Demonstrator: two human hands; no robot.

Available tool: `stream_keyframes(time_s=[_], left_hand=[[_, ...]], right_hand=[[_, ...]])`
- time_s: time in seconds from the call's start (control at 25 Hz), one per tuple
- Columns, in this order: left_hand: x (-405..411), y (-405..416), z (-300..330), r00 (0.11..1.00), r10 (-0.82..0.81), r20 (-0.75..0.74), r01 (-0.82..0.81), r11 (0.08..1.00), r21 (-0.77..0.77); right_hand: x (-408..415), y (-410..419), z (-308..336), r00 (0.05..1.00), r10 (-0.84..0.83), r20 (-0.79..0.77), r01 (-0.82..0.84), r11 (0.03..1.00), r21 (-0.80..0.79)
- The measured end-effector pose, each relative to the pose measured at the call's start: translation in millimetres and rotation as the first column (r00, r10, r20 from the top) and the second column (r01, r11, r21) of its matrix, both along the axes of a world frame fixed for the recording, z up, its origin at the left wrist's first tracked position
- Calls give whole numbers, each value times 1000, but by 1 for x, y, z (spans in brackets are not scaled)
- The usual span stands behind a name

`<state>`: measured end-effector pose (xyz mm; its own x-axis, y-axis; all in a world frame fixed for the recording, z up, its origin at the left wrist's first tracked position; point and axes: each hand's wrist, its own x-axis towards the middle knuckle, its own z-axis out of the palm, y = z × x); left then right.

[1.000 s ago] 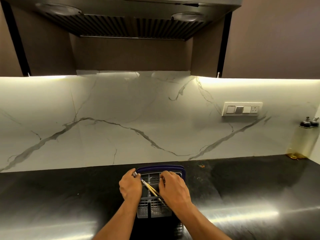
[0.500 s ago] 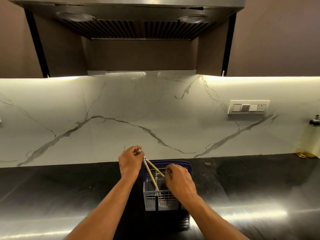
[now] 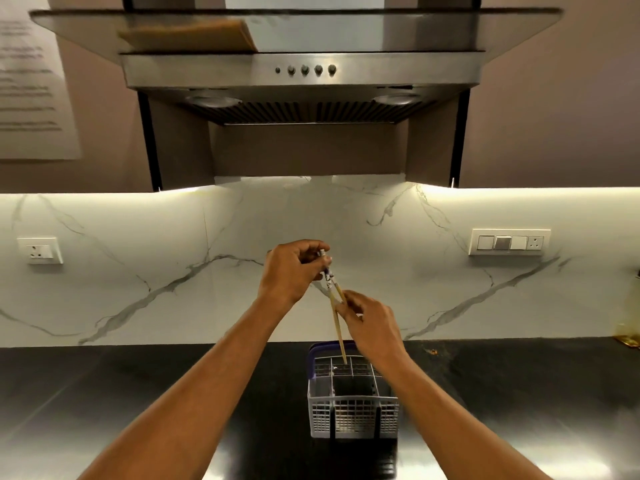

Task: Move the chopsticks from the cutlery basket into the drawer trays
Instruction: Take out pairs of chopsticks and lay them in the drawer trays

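A grey mesh cutlery basket [image 3: 353, 419] with a purple handle stands on the dark countertop, low in the middle of the head view. Above it, a pair of wooden chopsticks [image 3: 338, 332] with patterned tops hangs nearly upright, tips just over the basket's rear compartments. My left hand [image 3: 292, 271] grips their patterned top ends. My right hand [image 3: 372, 327] pinches the shafts lower down, to the right. The basket's compartments look dark and I cannot tell what else is in them. No drawer or tray is in view.
The black glossy countertop [image 3: 138, 393] runs left and right of the basket. Behind it rises a white marble backsplash with a socket [image 3: 40, 250] at left and a switch plate [image 3: 509, 242] at right. A steel range hood [image 3: 301, 69] hangs overhead.
Both hands have lifted the chopsticks up out of the basket, from lying across its top to hanging almost upright. The view has tilted upward, showing more of the hood.
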<state>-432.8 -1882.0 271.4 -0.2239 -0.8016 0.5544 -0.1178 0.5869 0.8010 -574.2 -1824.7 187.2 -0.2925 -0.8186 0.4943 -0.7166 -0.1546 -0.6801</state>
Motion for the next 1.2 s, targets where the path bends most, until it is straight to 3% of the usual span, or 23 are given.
stream_keyframes(time_s=[0.16, 0.24, 0.32, 0.4, 0.6, 0.8, 1.2], left_hand=[[4, 11, 10, 999, -35, -38, 35, 999, 6], [5, 17, 13, 998, -43, -36, 43, 999, 4], [5, 22, 18, 997, -60, -47, 60, 998, 6], [6, 26, 23, 995, -77, -62, 78, 997, 7], [8, 36, 35, 981, -158, -113, 160, 987, 15], [3, 47, 47, 963, -199, -184, 214, 975, 64], [6, 57, 61, 970, -239, -47, 238, 971, -34]], right_hand=[[5, 15, 15, 974, 114, 196, -107, 993, -43], [8, 23, 23, 894, 229, 385, -221, 973, -64], [10, 31, 29, 820, 330, 468, -322, 941, -100], [11, 40, 35, 798, 381, 466, -369, 921, -122], [17, 50, 52, 823, 326, 465, -305, 945, -121], [21, 60, 60, 749, 380, 543, -335, 924, -185], [10, 72, 67, 694, 452, 561, -435, 883, -174]])
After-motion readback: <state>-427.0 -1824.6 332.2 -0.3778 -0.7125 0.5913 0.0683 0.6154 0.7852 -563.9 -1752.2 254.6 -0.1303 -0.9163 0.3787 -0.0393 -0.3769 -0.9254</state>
